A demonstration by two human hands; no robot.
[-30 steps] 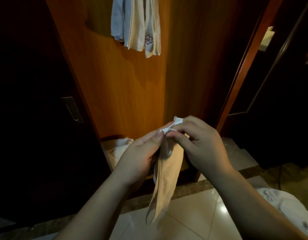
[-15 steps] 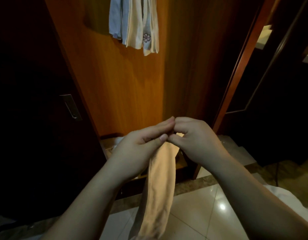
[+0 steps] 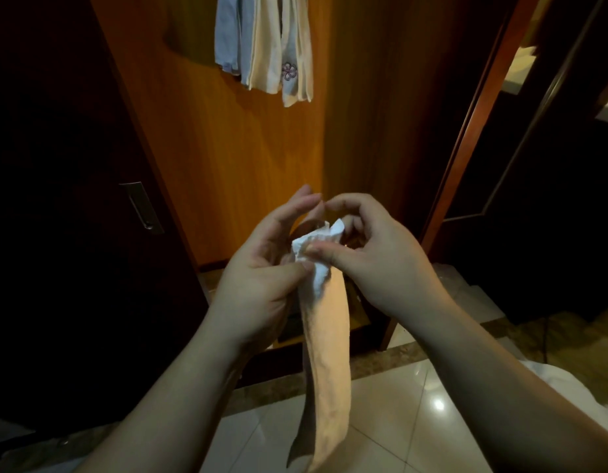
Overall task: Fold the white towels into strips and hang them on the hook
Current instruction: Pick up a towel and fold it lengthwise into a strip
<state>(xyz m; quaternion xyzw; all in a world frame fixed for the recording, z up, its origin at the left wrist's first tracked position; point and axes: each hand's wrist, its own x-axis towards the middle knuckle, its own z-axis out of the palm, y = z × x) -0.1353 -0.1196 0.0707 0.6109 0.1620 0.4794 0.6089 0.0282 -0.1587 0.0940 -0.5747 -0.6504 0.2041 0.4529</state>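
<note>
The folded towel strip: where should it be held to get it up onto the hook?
Probably at the bunched top end of the towel strip, pinched from both sides as the left hand and right hand do now; its long tail hangs straight down, free.

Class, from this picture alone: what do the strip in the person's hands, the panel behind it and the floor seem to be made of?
Folded towel strip: soft woven cloth, probably cotton; it droops limp and bunches into wrinkles at the top. Panel: wood or wood veneer, semi-gloss; vertical grain shows, though laminate is possible. Floor: glazed ceramic or polished stone tile; grout lines and bright light reflections.
</note>
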